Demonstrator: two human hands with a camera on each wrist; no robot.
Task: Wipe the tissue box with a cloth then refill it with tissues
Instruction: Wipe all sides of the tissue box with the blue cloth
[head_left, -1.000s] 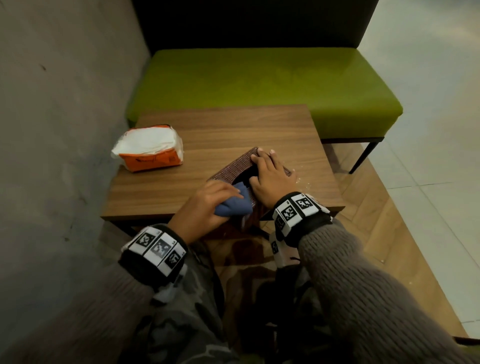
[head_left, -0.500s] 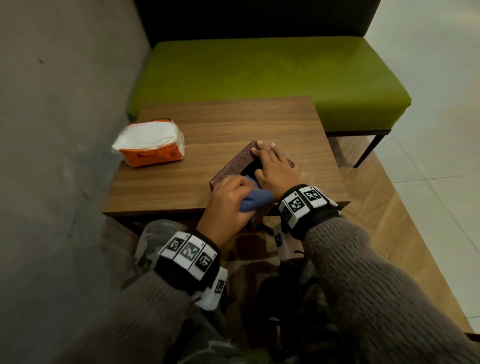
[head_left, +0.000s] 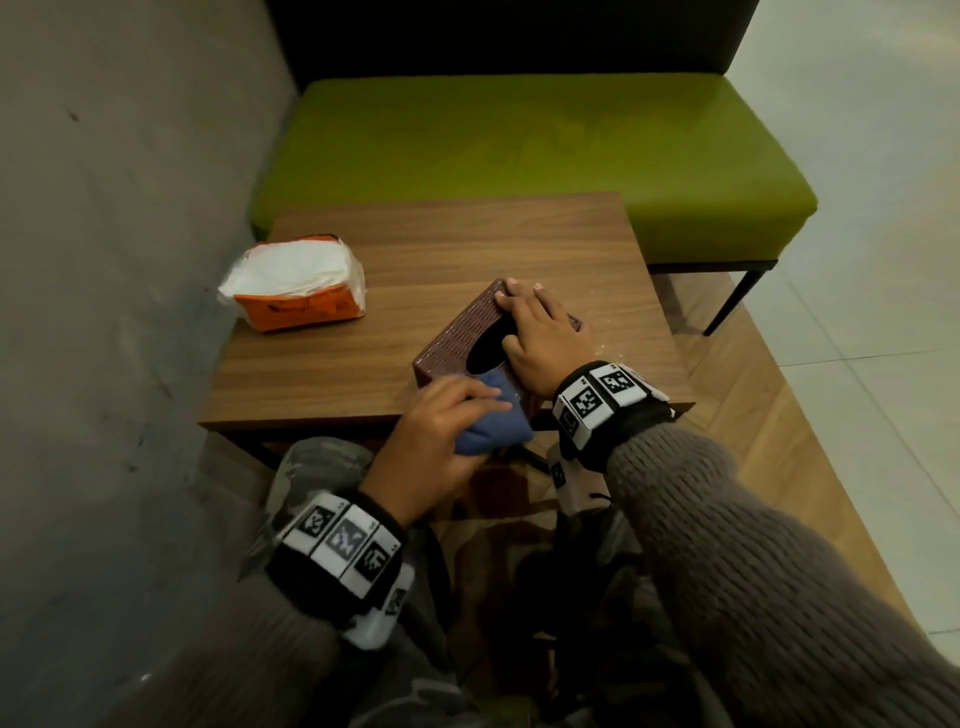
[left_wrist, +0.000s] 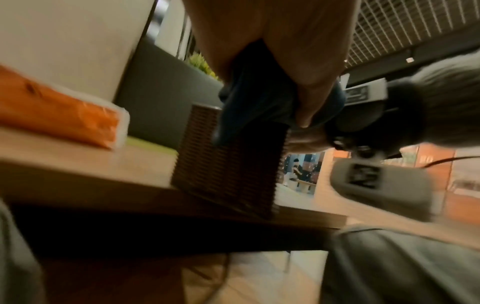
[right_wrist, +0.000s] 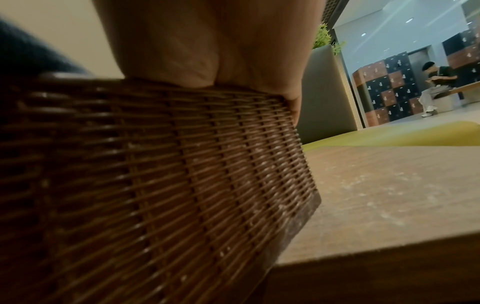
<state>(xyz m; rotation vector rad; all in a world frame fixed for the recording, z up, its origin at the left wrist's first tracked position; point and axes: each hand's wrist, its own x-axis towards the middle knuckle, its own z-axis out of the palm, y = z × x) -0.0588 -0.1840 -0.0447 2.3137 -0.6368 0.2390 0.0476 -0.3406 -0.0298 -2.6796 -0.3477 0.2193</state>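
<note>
A brown woven tissue box (head_left: 457, 332) (left_wrist: 228, 164) (right_wrist: 155, 174) stands at the near right edge of the wooden table (head_left: 363, 364), its dark oval slot facing up. My right hand (head_left: 540, 332) lies flat on its top with straight fingers, holding it down. My left hand (head_left: 441, 436) grips a bunched blue cloth (head_left: 493, 421) (left_wrist: 254, 102) against the box's near end. An orange and white pack of tissues (head_left: 296, 286) (left_wrist: 59, 117) lies at the table's far left.
A green bench (head_left: 519, 145) with a dark backrest stands behind the table. A grey wall (head_left: 114, 260) closes the left side. White crumbs or dust speckle the table (right_wrist: 389, 185) right of the box. A person (right_wrist: 433, 82) sits far off.
My left hand has slid the blue cloth from the box's top down over its near end, towards me. The right hand has stayed pressed on the box.
</note>
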